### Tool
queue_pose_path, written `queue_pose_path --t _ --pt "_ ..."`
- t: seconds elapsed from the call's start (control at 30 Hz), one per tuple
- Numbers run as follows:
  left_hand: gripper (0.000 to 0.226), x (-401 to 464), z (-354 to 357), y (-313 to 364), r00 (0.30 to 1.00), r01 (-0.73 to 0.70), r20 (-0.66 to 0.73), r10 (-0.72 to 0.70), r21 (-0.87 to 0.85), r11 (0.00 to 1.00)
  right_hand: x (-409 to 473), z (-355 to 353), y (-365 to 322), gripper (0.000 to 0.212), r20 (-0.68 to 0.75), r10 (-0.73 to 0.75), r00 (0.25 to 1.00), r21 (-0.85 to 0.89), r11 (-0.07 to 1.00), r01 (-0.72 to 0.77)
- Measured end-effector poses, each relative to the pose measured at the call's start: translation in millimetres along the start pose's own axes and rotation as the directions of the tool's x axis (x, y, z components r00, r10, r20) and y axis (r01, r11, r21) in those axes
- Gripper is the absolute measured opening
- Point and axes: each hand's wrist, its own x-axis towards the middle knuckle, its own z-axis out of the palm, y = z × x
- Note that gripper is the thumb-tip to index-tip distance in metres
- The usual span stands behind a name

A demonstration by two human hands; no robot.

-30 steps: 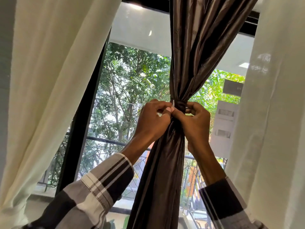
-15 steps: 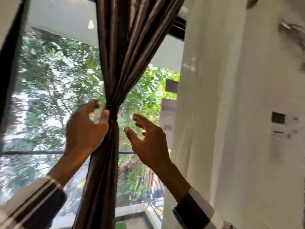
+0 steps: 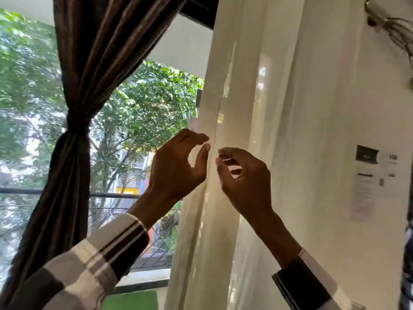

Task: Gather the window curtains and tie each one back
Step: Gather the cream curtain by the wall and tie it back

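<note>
— At the window's right side, what hangs loose?

— The cream sheer (image 3: 257,153). It falls straight from the top of the frame to the bottom, ungathered. The brown curtain (image 3: 73,90) at the window's left is already cinched by its tie (image 3: 78,126).

— And the hands?

— Both are raised at the sheer's left edge. The left hand (image 3: 176,168) is half open, thumb and fingers curved into a C with a gap between them, holding nothing that I can see; its fingertips (image 3: 202,138) sit right at the edge fold. The right hand (image 3: 243,177) is loosely curled in front of the cloth, and I cannot tell whether it has pinched any of it.

— How would that cloth behave?

— Light and very soft, I would judge; daylight comes through it. It should bunch easily but slide out of a slack hold, and thin weave may snag.

— Where to take it?

— Around the whole width at about hand level, sweeping the folds together from the left edge towards the wall (image 3: 357,97), then closing round the bundle firmly.
</note>
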Motion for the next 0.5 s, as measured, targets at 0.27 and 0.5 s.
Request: queue_pose_path --t 0.27,0.5 --pt "0.064 7.9 61.5 9.9 0.96 0.268 0.025 -0.278 0.198 0.943 7.1 -17.2 59.2 0.022 -0.007 0.051 0.999 0.018 0.999 -0.051" --pt "0.062 7.0 66.1 6.5 0.948 0.273 0.105 -0.302 0.226 0.935 9.5 -4.3 78.6 0.043 -0.072 0.186 0.98 0.068 0.981 -0.181"
